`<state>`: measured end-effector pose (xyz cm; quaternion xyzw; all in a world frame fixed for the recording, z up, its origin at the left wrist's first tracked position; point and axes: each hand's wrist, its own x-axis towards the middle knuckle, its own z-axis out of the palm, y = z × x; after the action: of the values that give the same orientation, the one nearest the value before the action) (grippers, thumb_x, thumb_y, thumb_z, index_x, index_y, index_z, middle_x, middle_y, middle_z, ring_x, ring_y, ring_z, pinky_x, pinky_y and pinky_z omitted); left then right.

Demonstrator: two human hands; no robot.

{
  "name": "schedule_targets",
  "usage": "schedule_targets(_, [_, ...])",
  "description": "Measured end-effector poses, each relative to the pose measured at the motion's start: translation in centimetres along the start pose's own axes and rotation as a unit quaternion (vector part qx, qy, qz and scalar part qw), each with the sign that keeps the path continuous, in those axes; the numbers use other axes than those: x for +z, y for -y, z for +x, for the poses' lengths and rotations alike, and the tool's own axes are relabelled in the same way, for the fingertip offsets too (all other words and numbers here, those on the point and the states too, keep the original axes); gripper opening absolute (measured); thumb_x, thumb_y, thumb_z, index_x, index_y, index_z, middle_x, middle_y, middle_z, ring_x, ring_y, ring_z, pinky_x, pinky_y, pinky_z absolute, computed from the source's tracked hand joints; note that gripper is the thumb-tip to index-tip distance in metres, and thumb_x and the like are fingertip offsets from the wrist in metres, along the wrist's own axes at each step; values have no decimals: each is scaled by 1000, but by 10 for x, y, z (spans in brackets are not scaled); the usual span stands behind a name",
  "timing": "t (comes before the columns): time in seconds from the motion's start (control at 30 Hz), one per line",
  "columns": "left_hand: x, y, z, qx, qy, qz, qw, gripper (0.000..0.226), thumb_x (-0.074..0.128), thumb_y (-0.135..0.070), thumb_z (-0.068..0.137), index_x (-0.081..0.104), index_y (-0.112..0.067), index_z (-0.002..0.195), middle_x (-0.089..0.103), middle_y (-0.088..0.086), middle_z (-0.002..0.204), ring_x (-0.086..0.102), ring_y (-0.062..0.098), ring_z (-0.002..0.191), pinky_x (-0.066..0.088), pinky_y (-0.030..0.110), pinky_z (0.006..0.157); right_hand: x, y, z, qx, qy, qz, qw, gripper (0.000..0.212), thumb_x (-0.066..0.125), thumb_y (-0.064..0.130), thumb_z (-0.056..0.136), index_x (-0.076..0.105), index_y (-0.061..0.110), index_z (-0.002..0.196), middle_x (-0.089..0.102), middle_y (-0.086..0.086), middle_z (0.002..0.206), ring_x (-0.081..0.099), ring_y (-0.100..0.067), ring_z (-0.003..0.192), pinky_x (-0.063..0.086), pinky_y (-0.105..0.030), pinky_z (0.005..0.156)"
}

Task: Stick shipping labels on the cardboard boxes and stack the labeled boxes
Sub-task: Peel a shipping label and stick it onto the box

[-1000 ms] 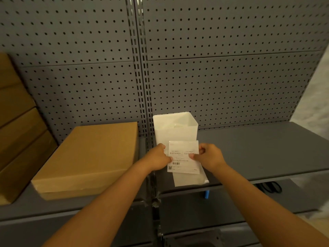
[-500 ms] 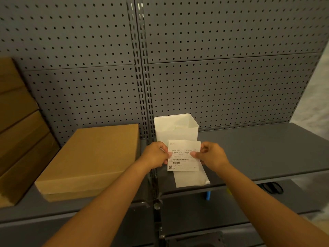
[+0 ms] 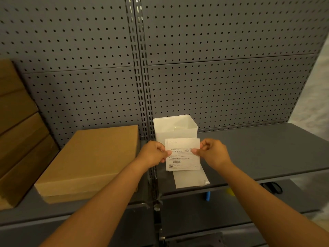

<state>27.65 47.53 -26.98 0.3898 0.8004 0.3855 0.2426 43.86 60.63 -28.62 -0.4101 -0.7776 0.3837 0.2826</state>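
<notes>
A white shipping label (image 3: 182, 158) with a barcode and QR code is held upright in front of me. My left hand (image 3: 154, 154) pinches its left edge and my right hand (image 3: 212, 153) pinches its right edge. To the left, a flat brown cardboard box (image 3: 89, 161) lies on the grey shelf (image 3: 258, 152), its top bare. More cardboard boxes (image 3: 19, 136) lean stacked at the far left edge.
A white translucent bin (image 3: 175, 128) stands behind the label against the pegboard wall (image 3: 213, 68). A translucent backing sheet (image 3: 191, 180) lies on the shelf below the label. On the lower shelf are black scissors (image 3: 272, 188), a blue item (image 3: 207, 196) and something yellow.
Both hands and the label sit slightly higher in view than a second ago. The grip on both edges is unchanged.
</notes>
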Motion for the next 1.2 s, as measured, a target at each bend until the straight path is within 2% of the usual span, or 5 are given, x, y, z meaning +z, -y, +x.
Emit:
schedule_targets(0.27, [-1, 0, -1, -30, -13, -36, 999, 20, 51, -21, 98, 62, -11, 84, 67, 5, 83, 60, 10, 64, 49, 23, 59, -2, 1, 2, -7, -4, 44, 999, 21, 74, 24, 80, 69, 4, 80, 69, -3, 80, 60, -8, 68, 42, -12, 57])
schedule_targets(0.43, [-2, -4, -1, -60, -17, -44, 997, 18, 51, -19, 98, 61, -4, 100, 66, 4, 75, 60, 11, 61, 50, 22, 57, -8, 3, 1, -18, -3, 91, 996, 18, 71, 22, 84, 63, 6, 81, 70, -7, 85, 64, -14, 78, 50, -22, 71])
schedule_targets(0.67, [-4, -9, 1, -9, -89, -40, 995, 15, 53, -32, 95, 50, -17, 96, 64, 6, 90, 61, 16, 74, 49, 28, 60, -9, 5, -3, -25, 48, 143, 988, 23, 60, 20, 92, 58, -1, 102, 73, -9, 95, 68, -18, 91, 53, -24, 75])
schedule_targets(0.9, [-7, -27, -15, 45, 21, -154, 987, 37, 42, -46, 97, 67, -20, 93, 72, -5, 91, 68, 10, 83, 56, 22, 71, -4, 13, -6, -10, 45, 155, 987, 4, 57, 19, 93, 54, 16, 95, 69, 4, 88, 66, -11, 82, 51, -19, 63])
schedule_targets(1.2, [-5, -16, -13, 14, -13, -164, 986, 14, 66, -17, 89, 67, -4, 94, 71, 7, 94, 66, 10, 76, 55, 15, 59, -1, 18, -8, 18, 58, 182, 981, 28, 59, 33, 91, 56, 6, 96, 68, -1, 89, 67, -15, 83, 50, -19, 61])
